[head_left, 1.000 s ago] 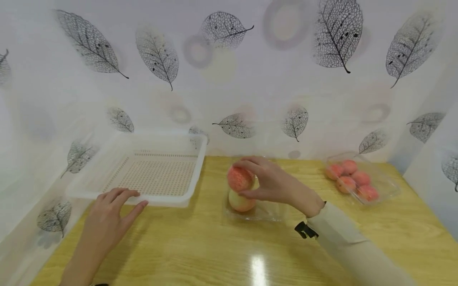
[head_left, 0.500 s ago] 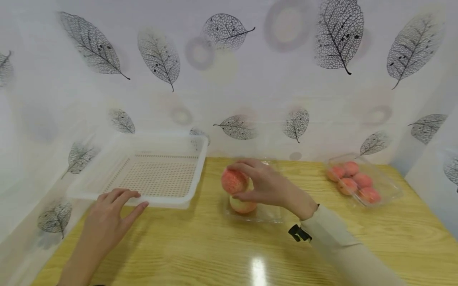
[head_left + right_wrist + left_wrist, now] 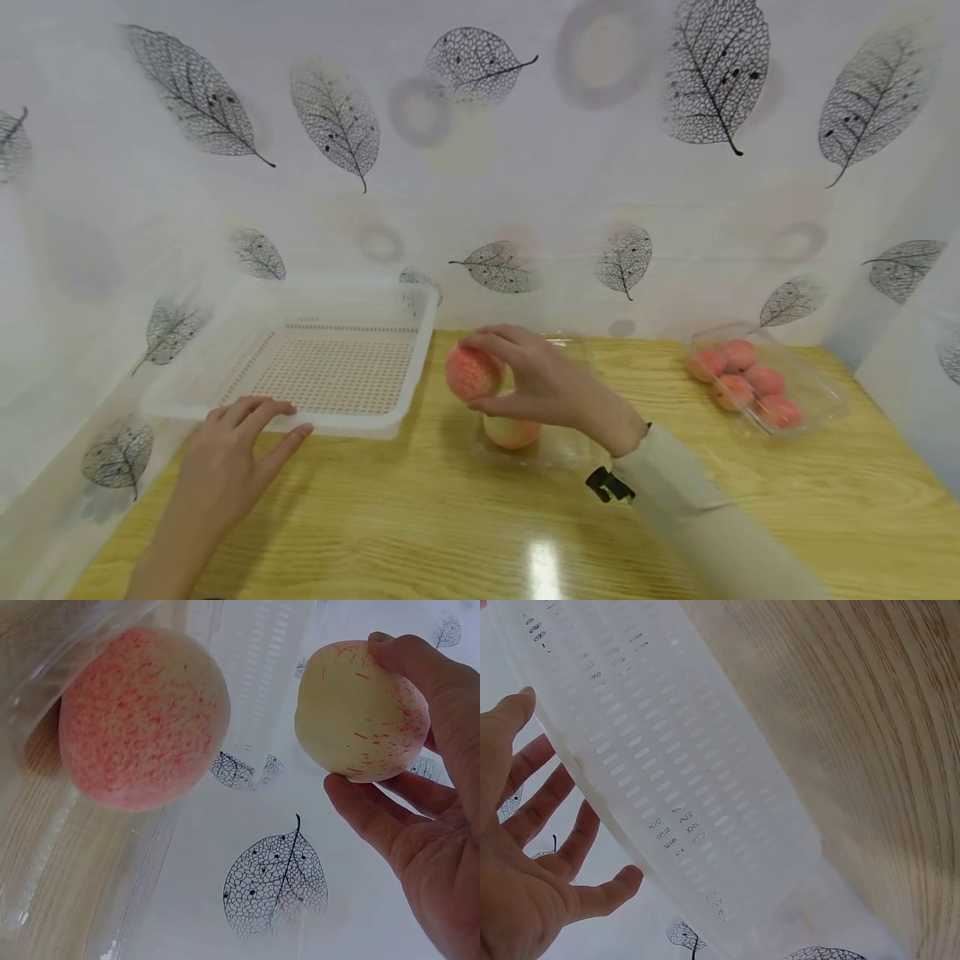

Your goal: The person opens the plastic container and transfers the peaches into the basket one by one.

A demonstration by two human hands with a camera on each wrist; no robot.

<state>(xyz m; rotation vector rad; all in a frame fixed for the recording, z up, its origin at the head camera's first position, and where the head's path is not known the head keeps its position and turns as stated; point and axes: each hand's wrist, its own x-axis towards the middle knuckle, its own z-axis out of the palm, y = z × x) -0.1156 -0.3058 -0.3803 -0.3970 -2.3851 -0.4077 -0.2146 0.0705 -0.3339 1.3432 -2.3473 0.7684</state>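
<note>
My right hand [image 3: 543,383] pinches a pink-red peach [image 3: 472,373] between thumb and fingers, raised above the table. The right wrist view shows the pale yellow side of this held peach [image 3: 360,712]. Just below and to its right, a second peach [image 3: 512,432] sits in a clear plastic box [image 3: 562,452], partly overlapped by my hand. At the left, my left hand [image 3: 232,458] rests its loosely spread fingers on the near rim of a white slotted basket [image 3: 348,419]. In the left wrist view, those fingertips [image 3: 631,877] lie along the basket's rim.
Another clear plastic box [image 3: 821,396] holding several red peaches [image 3: 765,379] stands at the back right of the wooden table [image 3: 420,525]. A leaf-printed white sheet [image 3: 547,167] rises behind the table and along its sides.
My right hand has moved left with the peach, which now stands away to the left of the peach in the box. My left hand stays on the basket rim.
</note>
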